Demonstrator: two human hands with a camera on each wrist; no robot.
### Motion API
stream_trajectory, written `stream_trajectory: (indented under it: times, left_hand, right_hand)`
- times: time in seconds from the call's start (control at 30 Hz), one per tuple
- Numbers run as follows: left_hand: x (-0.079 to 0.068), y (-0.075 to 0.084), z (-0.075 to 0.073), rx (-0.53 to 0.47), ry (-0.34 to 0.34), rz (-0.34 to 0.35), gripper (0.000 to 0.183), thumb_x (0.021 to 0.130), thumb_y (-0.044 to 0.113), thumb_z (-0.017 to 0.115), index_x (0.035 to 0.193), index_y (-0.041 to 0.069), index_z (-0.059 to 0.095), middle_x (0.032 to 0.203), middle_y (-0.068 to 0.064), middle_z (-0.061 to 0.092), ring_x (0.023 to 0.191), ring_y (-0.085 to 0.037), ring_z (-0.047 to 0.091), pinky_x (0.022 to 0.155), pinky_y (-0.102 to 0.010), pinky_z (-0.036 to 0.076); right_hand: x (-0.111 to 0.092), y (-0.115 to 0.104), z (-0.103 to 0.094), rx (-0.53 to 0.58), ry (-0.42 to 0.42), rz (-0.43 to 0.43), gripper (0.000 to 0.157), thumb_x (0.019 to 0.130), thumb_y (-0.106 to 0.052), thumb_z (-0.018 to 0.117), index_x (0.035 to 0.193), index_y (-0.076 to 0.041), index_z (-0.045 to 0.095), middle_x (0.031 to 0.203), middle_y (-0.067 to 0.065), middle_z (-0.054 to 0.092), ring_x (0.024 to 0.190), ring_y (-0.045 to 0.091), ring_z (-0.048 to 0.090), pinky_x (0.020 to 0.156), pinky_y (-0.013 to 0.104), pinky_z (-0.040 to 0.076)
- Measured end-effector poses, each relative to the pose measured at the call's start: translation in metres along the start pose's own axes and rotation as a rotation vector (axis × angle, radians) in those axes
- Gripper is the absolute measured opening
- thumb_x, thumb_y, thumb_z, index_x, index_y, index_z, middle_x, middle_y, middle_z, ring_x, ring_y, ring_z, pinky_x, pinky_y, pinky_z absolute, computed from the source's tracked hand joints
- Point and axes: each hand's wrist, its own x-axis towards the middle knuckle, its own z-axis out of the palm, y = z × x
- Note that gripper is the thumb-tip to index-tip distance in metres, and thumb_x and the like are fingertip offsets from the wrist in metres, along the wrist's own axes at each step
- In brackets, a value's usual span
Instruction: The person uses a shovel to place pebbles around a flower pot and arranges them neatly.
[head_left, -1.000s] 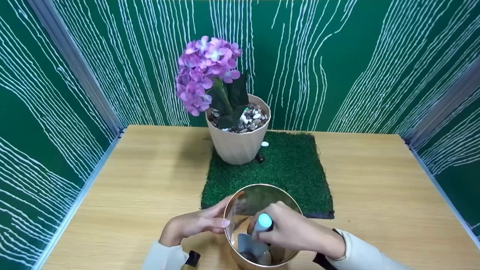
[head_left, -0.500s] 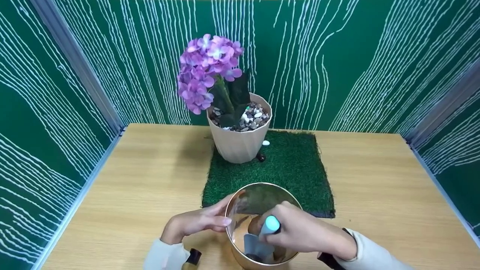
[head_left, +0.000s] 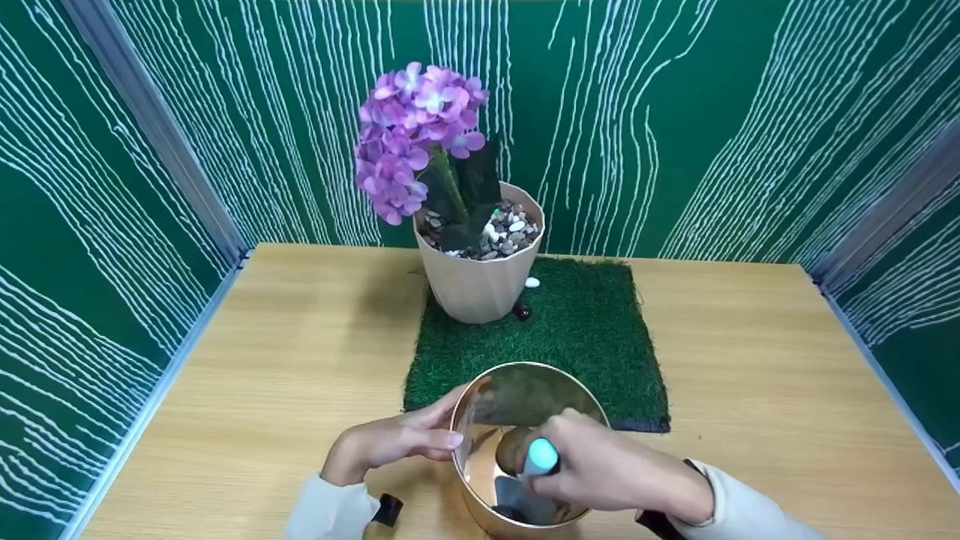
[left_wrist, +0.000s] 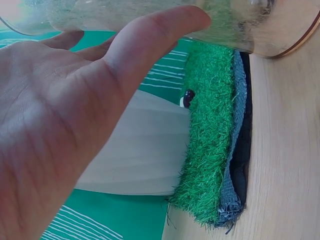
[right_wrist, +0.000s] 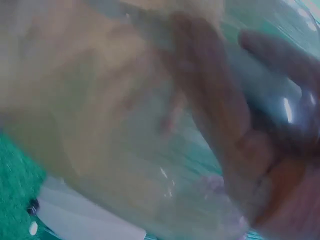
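My left hand [head_left: 394, 446] holds a clear amber-tinted glass container [head_left: 525, 394] by its left side. In the left wrist view the thumb [left_wrist: 155, 37] lies along the glass, with other fingers partly hidden behind it. My right hand [head_left: 600, 469] reaches down inside the container and grips the light blue handle [head_left: 541, 456] of a small trowel. The trowel's grey blade [head_left: 521, 499] is low in the container, and part of it is hidden by the hand. Through the glass, the right wrist view shows the fingers blurred.
Behind the container lies a square of artificial grass [head_left: 577, 330]. A beige pot [head_left: 476, 289] stands on it, filled with pebbles [head_left: 514, 232] and a purple flower [head_left: 420, 127]. A white pebble [head_left: 532, 283] and a small dark object [head_left: 523, 310] lie beside the pot. Green walls surround the wooden table [head_left: 300, 337].
My right hand has shifted slightly right with the trowel, and its blade now shows darker and lower in the container. The left hand keeps its hold.
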Motion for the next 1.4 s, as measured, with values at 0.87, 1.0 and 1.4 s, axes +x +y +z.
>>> stream_trajectory:
  times: [0.87, 1.0, 1.4]
  left_hand:
    - [0.000, 0.000, 0.001, 0.002, -0.021, 0.020, 0.092, 0.105, 0.046, 0.053, 0.171, 0.015, -0.003, 0.178, -0.022, 0.001, 0.158, -0.049, 0.025, 0.115, -0.059, 0.046]
    - [-0.001, 0.000, 0.000, 0.004, -0.014, 0.014, 0.093, 0.104, 0.046, 0.053, 0.171, 0.015, -0.003, 0.178, -0.022, 0.001, 0.159, -0.050, 0.023, 0.116, -0.061, 0.045]
    - [0.000, 0.000, 0.000, 0.010, -0.010, 0.006, 0.093, 0.103, 0.048, 0.053, 0.172, 0.017, -0.002, 0.178, -0.020, 0.002, 0.158, -0.047, 0.024, 0.116, -0.058, 0.046]
  right_hand:
    - [-0.001, 0.007, -0.006, 0.262, 0.020, 0.116, 0.012, 0.089, -0.002, 0.073, 0.097, -0.004, 0.081, 0.091, 0.011, 0.082, 0.074, -0.001, 0.066, 0.071, 0.018, 0.058]
    - [-0.002, 0.007, -0.008, 0.284, 0.024, 0.128, 0.016, 0.089, -0.001, 0.070, 0.101, -0.004, 0.081, 0.094, 0.011, 0.082, 0.077, 0.001, 0.069, 0.074, 0.018, 0.059]
    - [-0.010, 0.009, -0.015, 0.391, 0.050, 0.160, 0.019, 0.092, -0.003, 0.069, 0.107, 0.003, 0.078, 0.101, 0.018, 0.081, 0.081, 0.011, 0.076, 0.076, 0.029, 0.065]
